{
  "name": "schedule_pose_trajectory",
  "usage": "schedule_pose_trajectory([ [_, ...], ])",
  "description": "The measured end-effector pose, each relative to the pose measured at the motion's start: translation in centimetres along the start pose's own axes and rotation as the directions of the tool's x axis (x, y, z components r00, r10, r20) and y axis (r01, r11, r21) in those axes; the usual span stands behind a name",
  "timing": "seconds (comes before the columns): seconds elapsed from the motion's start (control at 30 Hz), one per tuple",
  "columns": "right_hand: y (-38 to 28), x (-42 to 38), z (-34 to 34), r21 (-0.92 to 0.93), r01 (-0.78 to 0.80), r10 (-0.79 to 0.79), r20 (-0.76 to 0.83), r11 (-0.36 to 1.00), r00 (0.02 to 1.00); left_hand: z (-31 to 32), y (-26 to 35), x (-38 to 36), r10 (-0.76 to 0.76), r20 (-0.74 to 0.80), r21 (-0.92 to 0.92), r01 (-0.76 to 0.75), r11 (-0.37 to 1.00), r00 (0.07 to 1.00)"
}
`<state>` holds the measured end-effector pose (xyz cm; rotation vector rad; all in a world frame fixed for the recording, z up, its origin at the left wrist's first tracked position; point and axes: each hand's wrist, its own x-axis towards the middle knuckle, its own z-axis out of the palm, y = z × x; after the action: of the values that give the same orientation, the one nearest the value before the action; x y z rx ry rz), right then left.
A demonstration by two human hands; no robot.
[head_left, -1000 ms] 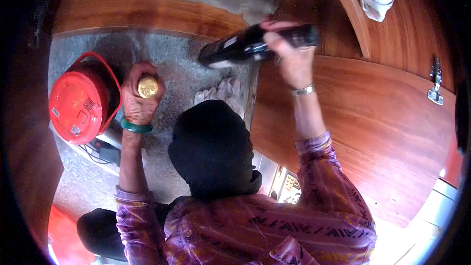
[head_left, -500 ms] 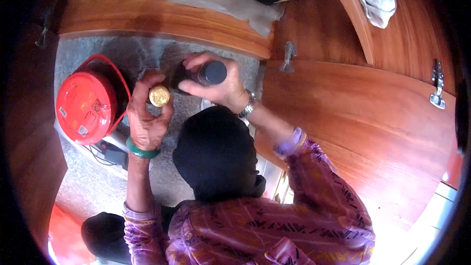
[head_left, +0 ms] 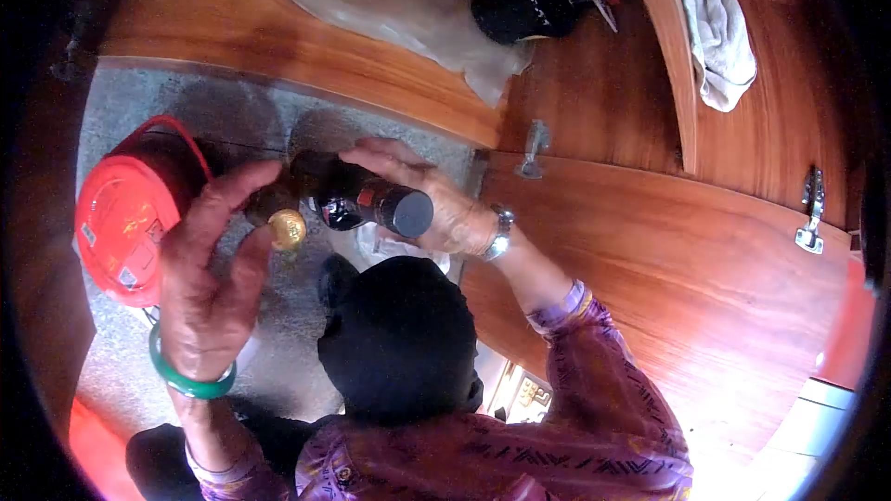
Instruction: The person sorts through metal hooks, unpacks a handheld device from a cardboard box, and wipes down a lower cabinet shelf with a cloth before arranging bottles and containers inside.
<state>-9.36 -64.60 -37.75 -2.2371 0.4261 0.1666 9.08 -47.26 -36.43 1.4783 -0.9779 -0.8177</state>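
Note:
My right hand [head_left: 418, 195] is closed around a dark bottle [head_left: 348, 204] with a black cap and a red-and-dark label, which leans toward me. To its left stands a bottle with a gold cap [head_left: 288, 229], its body mostly in shadow below the cap. Around that cap my left hand [head_left: 218, 260] is open, thumb and index finger spread wide, the thumb tip right at the cap's edge. A green bangle [head_left: 190, 376] circles my left wrist, and a metal watch [head_left: 499, 232] is on my right.
A red round container [head_left: 125, 232] with a red handle stands left on the grey floor [head_left: 288, 315]. Wooden panels with metal hinges [head_left: 810, 213] lie to the right. Beyond are a plastic sheet [head_left: 390, 14], a black object [head_left: 524, 5] and a hanging cloth [head_left: 724, 46].
My left hand has spread its fingers away from the gold cap and shifted left and nearer to me. The dark bottle in my right hand has come nearer and shows more of its side.

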Motion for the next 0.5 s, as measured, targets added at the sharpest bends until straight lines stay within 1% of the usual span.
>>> schedule_pose_trajectory([
  [0.03,1.0,-0.4,-0.6,-0.001,-0.007,0.007,0.005,1.0,1.0,0.0,0.1,-0.1,-0.047,-0.028,-0.038,0.046,0.998,0.999],
  [0.1,4.0,-1.5,-3.1,-0.14,-0.046,0.012,-0.236,0.989,0.972,-0.7,0.6,-0.3,-0.121,-0.072,-0.097,0.114,0.989,0.99],
  [0.13,5.5,-1.2,-5.2,-0.229,-0.165,0.048,-0.444,0.959,0.895,-1.1,0.4,-0.4,-0.082,-0.103,-0.105,0.072,0.992,0.991],
  [0.17,7.6,-0.9,-7.9,-0.107,-0.267,0.153,-0.6,0.958,0.786,-1.4,0.6,-0.4,-0.088,-0.122,-0.132,0.072,0.989,0.989],
  [0.2,12.4,-0.8,-11.3,-0.219,-0.425,0.139,-0.734,0.878,0.664,-2.0,0.7,-0.4,-0.067,-0.167,-0.061,0.057,0.997,0.984],
  [0.23,14.2,-0.1,-14.3,-0.026,-0.431,0.259,-0.767,0.902,0.587,-2.4,0.8,-0.4,-0.041,-0.214,0.015,0.045,0.999,0.976],
  [0.27,16.0,0.6,-17.3,0.167,-0.41,0.373,-0.783,0.897,0.497,-2.2,0.7,-0.4,-0.023,-0.294,-0.035,0.014,0.999,0.956],
  [0.3,18.7,1.4,-19.8,0.169,-0.358,0.321,-0.847,0.918,0.424,-2.5,0.2,-0.8,-0.025,-0.296,-0.026,0.018,0.999,0.955],
  [0.37,24.0,2.8,-24.8,0.137,-0.257,0.206,-0.943,0.957,0.262,-3.4,-0.9,-1.5,-0.01,-0.435,0.057,0.038,0.998,0.901],
  [0.4,24.7,3.4,-25.9,0.182,-0.153,0.216,-0.944,0.971,0.251,-3.2,-0.6,-1.1,-0.002,-0.425,0.029,0.016,0.999,0.905],
  [0.43,24.7,4.0,-26.7,0.222,-0.047,0.227,-0.944,0.974,0.239,-3.3,-0.5,-1.0,-0.002,-0.429,0.041,0.022,0.999,0.903],
  [0.47,24.5,4.6,-27.8,0.402,0.051,0.376,-0.888,0.914,0.264,-3.5,-0.6,-1.0,0.0,-0.425,0.073,0.034,0.997,0.905],
  [0.5,23.2,5.1,-27.5,0.501,0.123,0.466,-0.854,0.857,0.231,-3.7,-0.6,-1.0,0.0,-0.417,0.103,0.047,0.994,0.909],
])
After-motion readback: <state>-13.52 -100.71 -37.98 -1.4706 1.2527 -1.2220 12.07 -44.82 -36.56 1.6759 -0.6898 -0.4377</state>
